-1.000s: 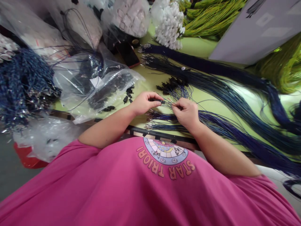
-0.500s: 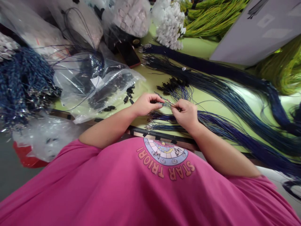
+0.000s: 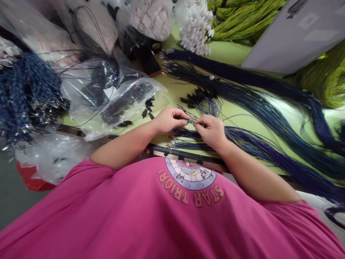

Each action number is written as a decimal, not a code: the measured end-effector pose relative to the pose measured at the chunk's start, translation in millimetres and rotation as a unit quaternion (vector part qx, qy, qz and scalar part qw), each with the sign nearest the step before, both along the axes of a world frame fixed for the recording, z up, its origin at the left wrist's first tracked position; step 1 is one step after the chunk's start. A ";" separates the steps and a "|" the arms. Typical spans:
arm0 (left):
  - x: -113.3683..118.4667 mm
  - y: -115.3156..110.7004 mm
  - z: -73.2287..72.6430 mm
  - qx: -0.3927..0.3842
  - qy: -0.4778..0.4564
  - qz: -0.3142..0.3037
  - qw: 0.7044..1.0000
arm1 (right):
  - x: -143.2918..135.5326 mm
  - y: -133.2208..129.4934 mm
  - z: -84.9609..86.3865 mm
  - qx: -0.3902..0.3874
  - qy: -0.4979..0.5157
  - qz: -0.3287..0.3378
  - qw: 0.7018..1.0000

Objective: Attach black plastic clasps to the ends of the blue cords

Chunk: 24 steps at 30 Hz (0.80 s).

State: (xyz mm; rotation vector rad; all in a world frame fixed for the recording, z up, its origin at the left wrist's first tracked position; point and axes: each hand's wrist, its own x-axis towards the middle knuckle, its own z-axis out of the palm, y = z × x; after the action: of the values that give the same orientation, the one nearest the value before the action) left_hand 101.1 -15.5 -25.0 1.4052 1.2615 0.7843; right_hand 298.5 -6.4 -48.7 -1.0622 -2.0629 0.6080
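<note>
Black plastic connector, small, centre of frame, at the fingertips of both hands. Left hand pinches it between thumb and index finger; right hand has thumb and index pressed together on a thin wire at the connector's other end. Hands close together, fingertips nearly meeting; whether wire is inside connector, too small to tell.

Just above the fingers: another connector, then a cluster of black connectors with blue wires. Loose black connectors left of centre, beside a clear plastic bag with dark contents. Under and right of right hand, a dark blue wire bundle running to lower right, metal-tipped ends at left. Two more dark wire bundles cross from upper centre to right edge.

Smartphone upper centre, white connector heap right of it, yellow-green wires at top right. Blue twisted wires hang at left edge. Green tabletop underneath; pink T-shirt fills bottom of frame.
</note>
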 end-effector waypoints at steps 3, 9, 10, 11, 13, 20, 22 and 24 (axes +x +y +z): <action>-0.2 0.2 -1.0 -0.003 -0.011 -0.006 1.000 | 0.3 0.8 0.4 -0.002 0.001 0.002 1.000; -5.7 0.6 1.4 -0.012 -0.008 0.002 1.000 | 7.9 -1.0 11.7 0.044 0.004 -0.004 0.999; -6.9 0.8 1.7 -0.012 -0.003 0.005 1.000 | 9.5 -2.8 14.5 0.052 0.006 -0.012 0.999; -7.9 0.9 1.9 -0.013 -0.001 0.008 1.000 | 10.7 -5.1 17.2 0.056 0.008 -0.021 0.998; -9.3 1.1 2.3 -0.014 -0.006 0.010 1.000 | 11.8 -10.1 21.5 0.056 0.007 -0.030 0.998; -9.5 -0.4 7.5 -0.043 -0.019 0.016 0.999 | 7.0 -14.2 20.2 -0.002 -0.019 0.016 1.000; -9.6 -0.6 7.9 -0.050 -0.019 0.018 0.998 | 6.7 -11.2 17.1 -0.015 -0.026 0.009 1.000; -9.8 -0.4 6.9 -0.053 -0.021 0.022 0.998 | 7.0 -8.3 14.0 -0.020 -0.034 0.003 0.999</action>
State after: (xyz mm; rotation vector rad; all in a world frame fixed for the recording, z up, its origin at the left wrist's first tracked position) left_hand 91.3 -15.9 -18.1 1.2747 1.2865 0.7613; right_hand 305.5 -14.7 -34.7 -1.1139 -2.1212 0.6274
